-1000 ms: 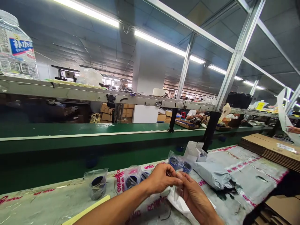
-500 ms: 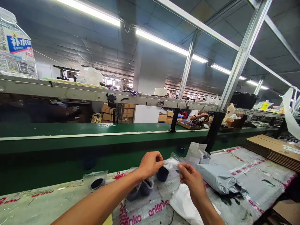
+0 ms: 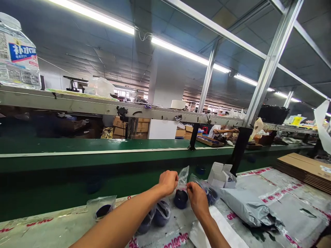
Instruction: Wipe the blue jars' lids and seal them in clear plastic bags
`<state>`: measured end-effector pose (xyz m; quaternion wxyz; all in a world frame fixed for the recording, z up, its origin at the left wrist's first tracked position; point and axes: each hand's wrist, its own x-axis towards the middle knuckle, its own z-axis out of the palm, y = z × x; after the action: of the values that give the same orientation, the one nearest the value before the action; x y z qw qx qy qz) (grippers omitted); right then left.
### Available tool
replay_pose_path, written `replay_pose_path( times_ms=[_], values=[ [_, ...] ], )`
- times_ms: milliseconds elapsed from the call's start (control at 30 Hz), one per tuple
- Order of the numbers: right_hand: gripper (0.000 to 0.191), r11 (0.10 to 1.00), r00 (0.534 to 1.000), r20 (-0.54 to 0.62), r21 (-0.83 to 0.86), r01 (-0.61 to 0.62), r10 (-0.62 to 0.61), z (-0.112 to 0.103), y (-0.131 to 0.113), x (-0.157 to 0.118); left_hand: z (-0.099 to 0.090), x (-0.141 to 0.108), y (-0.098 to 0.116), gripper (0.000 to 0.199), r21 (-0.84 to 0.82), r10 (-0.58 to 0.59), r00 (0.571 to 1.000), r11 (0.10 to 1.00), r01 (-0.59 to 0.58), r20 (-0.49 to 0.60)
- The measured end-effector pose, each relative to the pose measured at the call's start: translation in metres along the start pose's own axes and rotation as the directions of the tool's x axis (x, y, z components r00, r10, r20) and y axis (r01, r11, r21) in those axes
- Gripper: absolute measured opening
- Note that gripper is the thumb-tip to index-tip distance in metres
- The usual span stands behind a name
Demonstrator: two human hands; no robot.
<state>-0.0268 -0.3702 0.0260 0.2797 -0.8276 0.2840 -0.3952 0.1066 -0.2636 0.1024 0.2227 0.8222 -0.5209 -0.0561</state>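
Observation:
My left hand (image 3: 168, 182) is closed in a pinch on one side of a clear plastic bag (image 3: 183, 176). On the other side my right hand (image 3: 198, 197) pinches the same bag, its fingertips low near the bag's edge. Just below them a dark blue round cup-like piece (image 3: 181, 199) stands on the covered table; whether the bag touches it I cannot tell. Left of it sit similar pieces in clear bags, one of them a bagged dark piece (image 3: 162, 214). Another bagged piece (image 3: 212, 196) lies beyond my right hand.
An open white box (image 3: 216, 175) and a grey plastic mailer bag (image 3: 247, 204) lie to the right. White sheet material (image 3: 219, 229) is under my right forearm. Flat cardboard (image 3: 305, 170) is stacked at far right. A green conveyor belt (image 3: 77, 146) runs behind, below a metal shelf.
The plastic bag has gone from stretched flat between my hands to standing up above the dark blue piece. My right hand has moved left, closer to my left hand.

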Motion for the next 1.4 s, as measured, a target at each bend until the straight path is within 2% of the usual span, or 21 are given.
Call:
replay_pose_path(
  times_ms=[133, 267, 400, 533, 667, 833, 933, 1033, 1133, 1233, 1400],
  values=[
    [0.018, 0.979, 0.998, 0.057, -0.202, 0.041, -0.030, -0.003, 0.008, -0.015, 0.013, 0.001, -0.007, 0.018, 0.121, 0.032, 0.994, 0.992, -0.045, 0.109],
    [0.017, 0.938, 0.996, 0.093, -0.345, 0.032, 0.000, -0.003, 0.011, -0.020, 0.016, 0.001, -0.010, 0.019, 0.199, 0.045, 0.987, 0.977, -0.075, 0.152],
    [0.019, 0.902, 0.994, 0.111, -0.431, 0.024, 0.026, -0.004, 0.010, -0.026, 0.016, -0.003, -0.017, 0.020, 0.229, 0.094, 0.975, 0.963, -0.140, 0.201],
    [0.016, 0.864, 0.992, 0.126, -0.500, 0.064, -0.001, -0.009, 0.007, -0.037, 0.014, -0.005, -0.026, 0.020, 0.233, 0.196, 0.952, 0.940, -0.251, 0.237],
    [0.015, 0.810, 0.984, 0.171, -0.568, 0.146, -0.057, -0.014, 0.005, -0.046, 0.009, -0.005, -0.034, 0.014, 0.244, 0.331, 0.902, 0.884, -0.399, 0.278],
    [0.020, 0.714, 0.951, 0.281, -0.638, 0.288, -0.132, -0.015, 0.003, -0.055, 0.003, -0.008, -0.032, 0.005, 0.326, 0.479, 0.810, 0.748, -0.578, 0.339],
    [0.030, 0.651, 0.923, 0.344, -0.663, 0.370, -0.173, -0.016, 0.003, -0.058, 0.004, -0.011, -0.026, 0.009, 0.387, 0.523, 0.760, 0.656, -0.648, 0.385],
    [0.037, 0.602, 0.894, 0.398, -0.669, 0.436, -0.205, -0.017, 0.004, -0.060, 0.007, -0.010, -0.022, 0.014, 0.433, 0.534, 0.735, 0.594, -0.677, 0.417],
    [0.040, 0.577, 0.869, 0.441, -0.659, 0.482, -0.223, -0.017, 0.005, -0.060, 0.010, -0.007, -0.022, 0.012, 0.450, 0.525, 0.723, 0.567, -0.690, 0.449],
    [0.041, 0.578, 0.873, 0.441, -0.665, 0.473, -0.207, -0.015, 0.006, -0.057, 0.012, -0.003, -0.023, 0.011, 0.434, 0.506, 0.725, 0.584, -0.687, 0.467],
    [0.033, 0.626, 0.921, 0.367, -0.690, 0.364, -0.131, -0.013, 0.003, -0.051, 0.015, 0.002, -0.031, 0.005, 0.359, 0.458, 0.800, 0.724, -0.589, 0.389]
  ],
)
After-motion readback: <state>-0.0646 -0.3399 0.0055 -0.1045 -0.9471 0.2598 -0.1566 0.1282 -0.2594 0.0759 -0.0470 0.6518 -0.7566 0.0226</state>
